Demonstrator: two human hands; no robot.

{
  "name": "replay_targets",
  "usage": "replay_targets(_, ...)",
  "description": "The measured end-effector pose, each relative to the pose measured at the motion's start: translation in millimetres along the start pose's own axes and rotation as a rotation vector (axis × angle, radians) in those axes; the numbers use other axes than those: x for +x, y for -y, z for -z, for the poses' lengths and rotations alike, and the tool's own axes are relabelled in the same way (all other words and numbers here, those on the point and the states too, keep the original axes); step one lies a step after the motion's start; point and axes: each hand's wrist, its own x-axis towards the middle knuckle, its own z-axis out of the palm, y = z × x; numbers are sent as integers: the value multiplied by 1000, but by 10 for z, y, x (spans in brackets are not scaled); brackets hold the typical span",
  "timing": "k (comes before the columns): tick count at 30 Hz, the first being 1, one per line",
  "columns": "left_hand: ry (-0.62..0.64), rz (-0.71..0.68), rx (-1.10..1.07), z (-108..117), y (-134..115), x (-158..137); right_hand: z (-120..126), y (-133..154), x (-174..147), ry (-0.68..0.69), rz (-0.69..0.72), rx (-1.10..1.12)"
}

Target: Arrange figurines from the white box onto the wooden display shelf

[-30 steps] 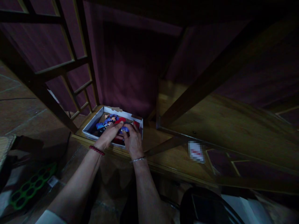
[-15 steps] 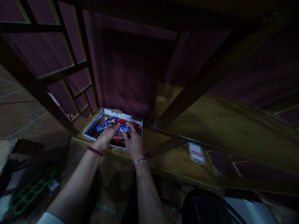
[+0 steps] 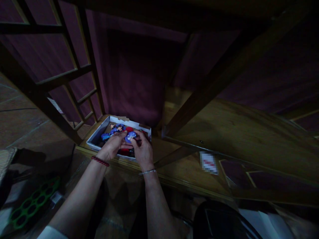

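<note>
while the left hand (image 3: 112, 145) and right hand (image 3: 144, 151) are together over the box (image 3: 99, 128), the blue toy (image 3: 130, 136) sits pinched right between them, neither one nearer. it looks roundish, so no long axis i can call. more toys (image 3: 120, 127) lie just past the left hand.

The left hand (image 3: 112, 144) and the right hand (image 3: 144, 152) are hiding part of the contents of the white box (image 3: 99, 131), and their fingers are covering the rim of the blue item (image 3: 130, 136), whose markings are remaining too small to read. Pixelation is obscuring the card (image 3: 208, 162). The lower edge is cropping the pale sleeve (image 3: 53, 233) and the black object (image 3: 221, 222); the left edge is cropping the striped surface (image 3: 7, 160).
</note>
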Motion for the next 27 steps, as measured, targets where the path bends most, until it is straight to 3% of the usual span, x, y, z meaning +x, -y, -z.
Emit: replay_targets(27,-39,-29,21,-55,19,-26,-65,-74,9,57,7,120)
